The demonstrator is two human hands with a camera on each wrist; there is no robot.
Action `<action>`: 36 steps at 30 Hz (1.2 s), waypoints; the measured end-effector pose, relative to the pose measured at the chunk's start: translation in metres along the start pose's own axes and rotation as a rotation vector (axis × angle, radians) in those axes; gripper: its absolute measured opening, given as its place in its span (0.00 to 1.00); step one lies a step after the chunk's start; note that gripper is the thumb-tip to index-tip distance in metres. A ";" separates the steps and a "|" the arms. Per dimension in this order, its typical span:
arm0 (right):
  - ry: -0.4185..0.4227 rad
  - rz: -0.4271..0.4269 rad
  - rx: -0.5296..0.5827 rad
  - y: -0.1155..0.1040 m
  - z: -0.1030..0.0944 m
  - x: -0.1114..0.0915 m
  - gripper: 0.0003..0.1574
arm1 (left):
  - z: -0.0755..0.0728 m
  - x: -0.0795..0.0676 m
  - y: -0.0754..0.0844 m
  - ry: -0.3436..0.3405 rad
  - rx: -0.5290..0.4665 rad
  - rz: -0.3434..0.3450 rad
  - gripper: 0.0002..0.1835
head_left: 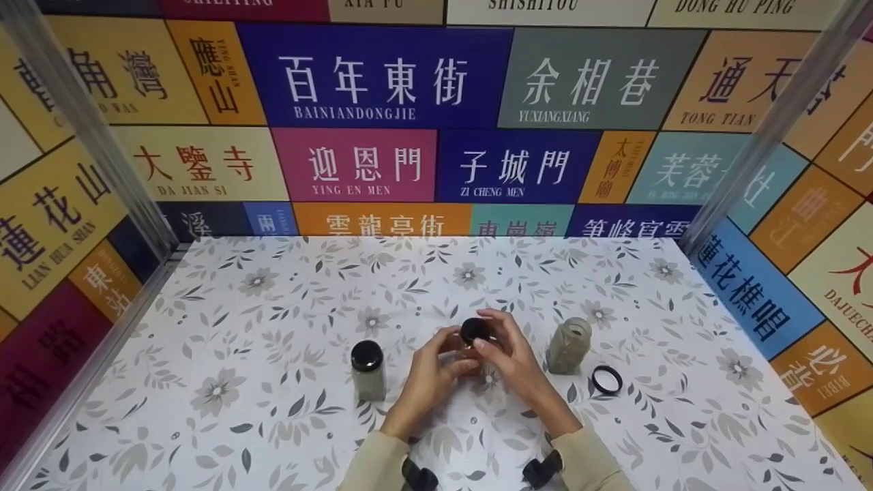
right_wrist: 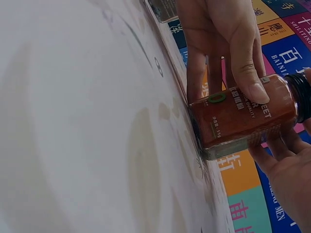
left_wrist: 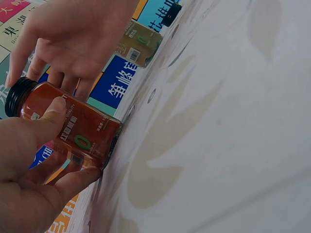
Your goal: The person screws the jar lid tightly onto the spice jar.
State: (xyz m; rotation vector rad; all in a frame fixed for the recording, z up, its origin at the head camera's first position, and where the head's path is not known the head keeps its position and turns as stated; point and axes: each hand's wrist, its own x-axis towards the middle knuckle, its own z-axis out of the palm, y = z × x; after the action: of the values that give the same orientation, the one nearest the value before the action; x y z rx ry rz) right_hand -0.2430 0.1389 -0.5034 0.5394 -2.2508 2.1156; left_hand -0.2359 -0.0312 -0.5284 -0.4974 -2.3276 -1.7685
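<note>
A square glass jar of red powder (left_wrist: pixel 90 124) with a black lid (head_left: pixel 475 331) stands upright between my hands, its base close to the table. My left hand (head_left: pixel 436 361) grips the jar's body, thumb across the label and fingers low round the glass. From the other side, my right hand (head_left: pixel 510 354) holds the lid, thumb against its near edge. Several of the right fingers pass behind the jar, partly hidden in the right wrist view.
To the left stands a similar jar with a shiny black lid (head_left: pixel 367 356). At the right is a lidless jar (head_left: pixel 569 349) with dull greenish glass, and beside it a round black lid (head_left: pixel 596 384), pale inside, lies on the flower-patterned table (head_left: pixel 225 327). Sign-covered panels (head_left: pixel 382 75) enclose the back and sides.
</note>
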 end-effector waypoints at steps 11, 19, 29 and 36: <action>0.009 -0.030 0.003 0.001 0.000 0.001 0.26 | 0.000 0.000 0.001 -0.001 -0.024 -0.006 0.26; 0.013 0.002 0.008 0.000 0.000 0.002 0.28 | 0.000 0.000 0.002 0.002 -0.024 -0.013 0.26; 0.007 0.008 0.007 -0.001 -0.001 0.001 0.26 | 0.000 0.001 0.002 -0.007 -0.016 -0.012 0.27; 0.024 0.030 0.023 0.000 0.001 0.001 0.27 | 0.000 0.000 0.001 0.000 -0.012 -0.009 0.27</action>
State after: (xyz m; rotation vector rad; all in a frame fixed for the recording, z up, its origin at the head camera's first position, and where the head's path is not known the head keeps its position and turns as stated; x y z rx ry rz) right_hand -0.2437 0.1380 -0.5035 0.4806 -2.2385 2.1528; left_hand -0.2357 -0.0309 -0.5278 -0.4897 -2.3250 -1.7874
